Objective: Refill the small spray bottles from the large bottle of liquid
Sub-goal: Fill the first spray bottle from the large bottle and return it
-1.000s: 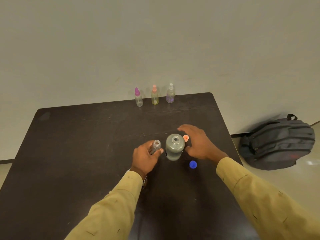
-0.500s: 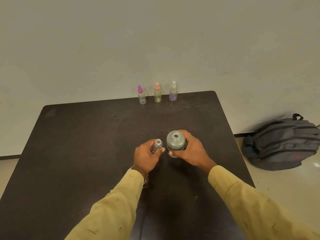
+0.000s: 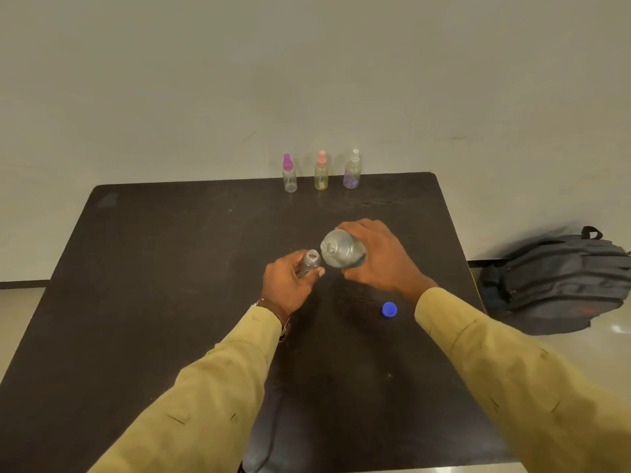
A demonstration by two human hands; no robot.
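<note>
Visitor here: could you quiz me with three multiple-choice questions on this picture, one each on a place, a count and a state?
1. The blue cap lies: A on the floor; B on the table; C on a bottle.
2. Capped spray bottles at the far edge: A two; B three; C five.
3. The large bottle is: A capped; B lying flat; C open, tilted.
Answers: B, it sits on the dark top; B, three in a row; C, the right hand holds its bare mouth tilted toward the small bottle.
</note>
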